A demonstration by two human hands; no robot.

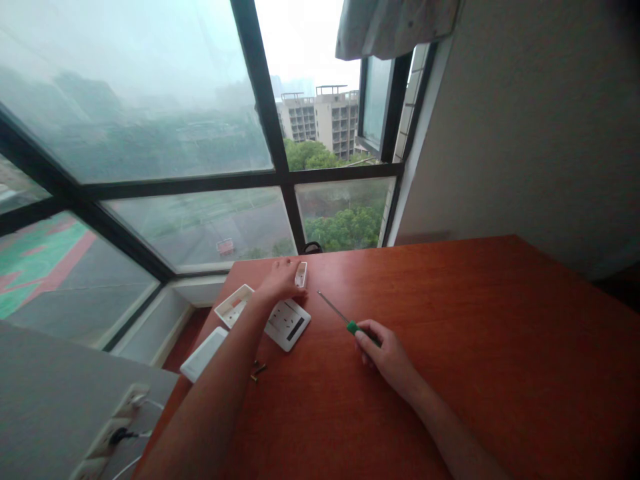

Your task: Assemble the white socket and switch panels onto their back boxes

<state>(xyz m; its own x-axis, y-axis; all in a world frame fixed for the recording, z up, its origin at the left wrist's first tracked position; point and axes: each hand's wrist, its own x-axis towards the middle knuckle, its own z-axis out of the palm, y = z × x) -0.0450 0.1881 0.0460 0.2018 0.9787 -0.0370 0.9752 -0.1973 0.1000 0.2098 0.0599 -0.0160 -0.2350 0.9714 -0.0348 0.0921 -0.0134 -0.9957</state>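
My right hand (pixel 383 350) grips a screwdriver (pixel 354 328) by its green handle, the metal shaft pointing up and left over the table. At the table's far left, my left hand (pixel 283 281) has its thumb and fingers around a small white plastic box (pixel 301 273) with an open face. Just below that hand lies a white socket panel (pixel 287 325) with dark slots. An open white back box (pixel 235 305) and a plain white cover (pixel 204 353) rest to the left, partly hidden by my left forearm. Several small screws (pixel 259 370) are beside the forearm.
The reddish-brown table (pixel 450 320) has its left edge close to the white parts. Beyond its far edge stands a dark-framed window (pixel 287 177). Wall sockets with a black plug (pixel 119 437) and white cables are at lower left. A grey wall (pixel 525 133) rises on the right.
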